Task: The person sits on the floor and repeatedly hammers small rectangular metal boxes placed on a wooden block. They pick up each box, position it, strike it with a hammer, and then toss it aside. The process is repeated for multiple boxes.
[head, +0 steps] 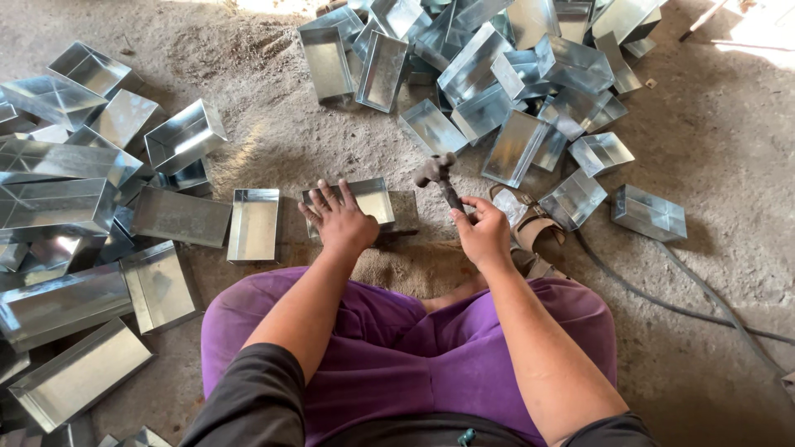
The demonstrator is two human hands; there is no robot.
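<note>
I sit on the ground with purple-clad knees spread. My left hand (339, 217) presses flat on a shiny sheet-metal tray (371, 199) that rests on a flat block in front of me. My right hand (483, 232) grips the handle of a dark hammer (439, 172), its head raised just to the right of the tray and above the floor. A similar tray (253, 223) lies to the left of the one I hold.
Several metal trays are heaped at the back (489, 66) and stacked along the left (66, 199). A sandal (534, 228) lies by my right hand. A dark cable (662, 294) runs across the dusty floor at the right.
</note>
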